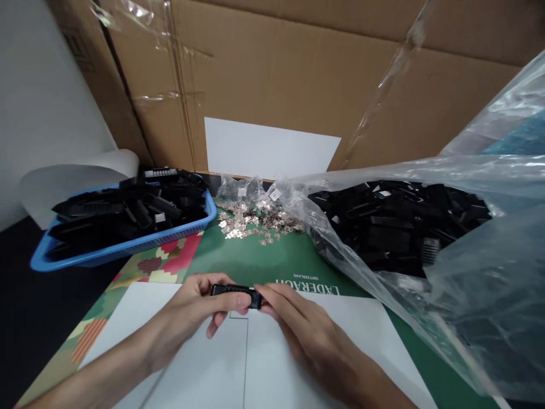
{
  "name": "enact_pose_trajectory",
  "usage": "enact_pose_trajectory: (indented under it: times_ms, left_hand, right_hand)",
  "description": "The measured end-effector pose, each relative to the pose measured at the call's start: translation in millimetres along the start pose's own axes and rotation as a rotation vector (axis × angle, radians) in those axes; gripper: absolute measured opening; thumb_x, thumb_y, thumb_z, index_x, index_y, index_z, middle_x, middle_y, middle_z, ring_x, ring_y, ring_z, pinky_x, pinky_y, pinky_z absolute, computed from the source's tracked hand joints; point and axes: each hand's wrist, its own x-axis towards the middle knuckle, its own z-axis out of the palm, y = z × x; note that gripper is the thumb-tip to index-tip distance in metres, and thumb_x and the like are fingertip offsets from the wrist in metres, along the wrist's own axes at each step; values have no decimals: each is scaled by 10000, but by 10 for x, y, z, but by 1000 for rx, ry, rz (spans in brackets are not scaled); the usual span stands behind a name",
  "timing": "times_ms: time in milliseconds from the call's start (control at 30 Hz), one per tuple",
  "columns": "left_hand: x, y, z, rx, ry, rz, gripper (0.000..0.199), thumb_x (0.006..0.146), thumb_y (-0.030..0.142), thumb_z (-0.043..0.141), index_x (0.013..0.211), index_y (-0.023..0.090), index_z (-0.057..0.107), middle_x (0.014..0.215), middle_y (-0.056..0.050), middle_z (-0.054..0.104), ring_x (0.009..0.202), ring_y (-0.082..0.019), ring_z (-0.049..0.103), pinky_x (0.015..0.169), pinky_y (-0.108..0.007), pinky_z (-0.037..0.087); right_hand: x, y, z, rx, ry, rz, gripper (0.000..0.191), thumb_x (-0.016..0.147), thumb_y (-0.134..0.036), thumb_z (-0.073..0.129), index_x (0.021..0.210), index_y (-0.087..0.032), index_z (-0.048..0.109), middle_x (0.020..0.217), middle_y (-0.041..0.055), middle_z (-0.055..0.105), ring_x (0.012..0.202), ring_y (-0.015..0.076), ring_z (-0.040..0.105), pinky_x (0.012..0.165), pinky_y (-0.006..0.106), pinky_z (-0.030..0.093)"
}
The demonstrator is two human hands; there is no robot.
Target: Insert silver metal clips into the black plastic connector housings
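A small black plastic part (230,289) is held level over the white paper (204,363). My left hand (200,307) grips its left side, with the thumb across the near face and the fingers behind. At the part's right end, the fingertips of my right hand (298,318) are pressed together. Whether they pinch the part itself or a tiny piece against it is hidden. Beyond my hands, a pile of small shiny metal pieces (255,221) lies on the green printed surface (255,255).
At the left a blue basket (149,241) is heaped with black plastic parts. A clear plastic bag (361,258) full of similar black parts (392,227) spreads over the right side. A cardboard box (276,68) with a white sheet (268,149) stands behind.
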Motion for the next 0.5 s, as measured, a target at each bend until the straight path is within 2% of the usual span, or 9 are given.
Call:
enact_pose_trajectory:
  times_ms: [100,167,233,300,367,400,433,500]
  left_hand:
    - [12,-5,0,0,-32,11,285,802,392,846,735,140,730,591,30,608,521,-60,421,462,-164,320]
    - [27,-38,14,-14,-98,56,299,835,414,820,810,128,736,672,2,655,559,-71,472,489,-177,375]
    - [44,-74,26,-25,-181,107,361,859,445,798,1016,129,721,728,-4,664,593,-94,543,515,-200,433]
    - [60,-97,22,-28,-212,170,545,836,460,821,1244,165,613,822,-16,678,671,-139,623,543,-233,492]
    - [70,-90,-3,-1,-166,261,694,789,437,870,1344,219,516,1013,-55,689,787,-168,662,603,-268,549]
    - [71,-71,-22,29,-131,308,697,782,424,878,1343,232,512,1080,-67,677,826,-169,660,639,-281,565]
    - [69,-41,-45,69,-96,349,652,793,421,871,1318,232,534,1112,-71,666,845,-165,652,666,-286,570]
    - [56,48,-104,168,-14,425,495,846,441,823,1225,212,602,1075,-56,666,854,-159,640,713,-285,563]
  right_hand:
    - [24,-11,-22,196,-65,128,301,1067,-183,554,1364,-223,583,1210,86,685,1070,200,707,920,309,617]
    - [39,-21,-21,249,-71,165,348,1025,-226,650,1366,-260,589,1222,65,675,1098,200,692,954,308,598]
    - [58,-26,-43,249,-16,142,340,1022,-221,653,1355,-271,603,1196,54,681,1078,185,698,945,279,588]
    - [76,-16,-139,181,63,93,298,1036,-182,605,1318,-278,634,1157,45,691,1030,165,711,909,250,585]
    - [70,29,-337,52,142,88,267,1018,-204,630,1273,-279,655,1126,45,695,963,168,723,844,246,593]
    - [49,73,-469,-27,197,128,218,1003,-234,652,1215,-281,669,1079,42,697,900,171,724,786,254,595]
    - [16,133,-614,-115,232,200,152,980,-309,691,1129,-279,678,1016,41,700,831,184,721,718,271,593]
    - [-80,299,-902,-362,424,406,226,932,-467,731,1050,-285,667,849,50,688,686,216,697,515,304,521]
